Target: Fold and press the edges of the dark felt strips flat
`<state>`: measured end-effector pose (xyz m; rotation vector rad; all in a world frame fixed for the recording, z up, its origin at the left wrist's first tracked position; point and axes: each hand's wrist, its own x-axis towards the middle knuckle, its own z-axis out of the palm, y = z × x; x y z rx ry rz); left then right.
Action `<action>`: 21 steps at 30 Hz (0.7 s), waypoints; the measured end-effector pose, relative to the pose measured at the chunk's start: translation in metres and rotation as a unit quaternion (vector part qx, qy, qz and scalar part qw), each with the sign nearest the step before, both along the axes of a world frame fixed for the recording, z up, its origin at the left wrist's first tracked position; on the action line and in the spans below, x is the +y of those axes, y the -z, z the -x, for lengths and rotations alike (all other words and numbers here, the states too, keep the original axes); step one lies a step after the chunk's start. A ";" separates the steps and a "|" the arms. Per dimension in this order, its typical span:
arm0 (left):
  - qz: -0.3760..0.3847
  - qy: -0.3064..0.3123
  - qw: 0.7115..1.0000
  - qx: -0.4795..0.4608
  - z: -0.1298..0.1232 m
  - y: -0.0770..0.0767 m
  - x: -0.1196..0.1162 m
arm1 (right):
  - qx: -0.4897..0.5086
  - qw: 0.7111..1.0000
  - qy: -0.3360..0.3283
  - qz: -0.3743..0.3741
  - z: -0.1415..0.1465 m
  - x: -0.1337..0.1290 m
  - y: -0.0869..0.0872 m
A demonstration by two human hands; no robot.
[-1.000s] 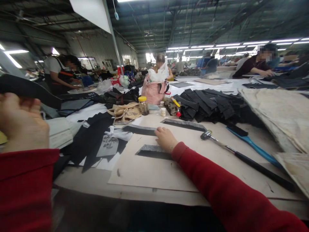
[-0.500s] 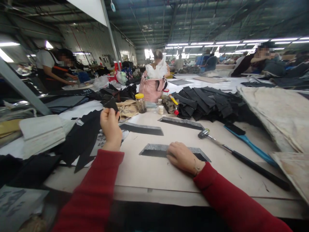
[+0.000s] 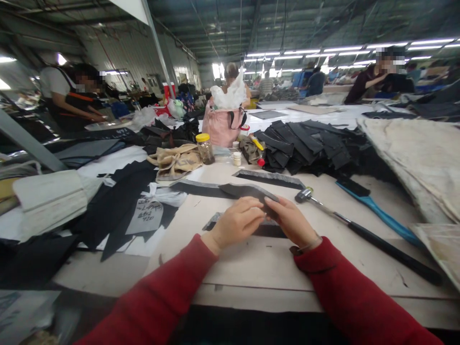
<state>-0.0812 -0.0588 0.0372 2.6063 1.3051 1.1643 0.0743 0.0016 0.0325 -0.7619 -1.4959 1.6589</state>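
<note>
A dark strip is raised above the board, its right end pinched between the thumb and fingers of my right hand. Close beside it on the left, my left hand has its fingers bent together near the strip; what they hold, if anything, is hidden. Under both hands lies a black piece with grey edging, mostly covered. Two more such pieces lie behind, one at the back and one to the left, partly overlapped by the raised strip.
A hammer and a blue-handled brush lie at the right. Behind are a yellow-lidded jar, a pink bag and a heap of black pieces. Black cloth lies left. A person works at the far left.
My left hand has moved right from the left side to the board's middle, beside my right hand. My right hand has lifted slightly and now grips the dark strip.
</note>
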 end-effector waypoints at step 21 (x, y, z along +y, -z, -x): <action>0.243 -0.167 0.803 -0.518 0.091 0.012 -0.009 | -0.201 0.971 0.012 -0.125 -0.050 0.016 -0.001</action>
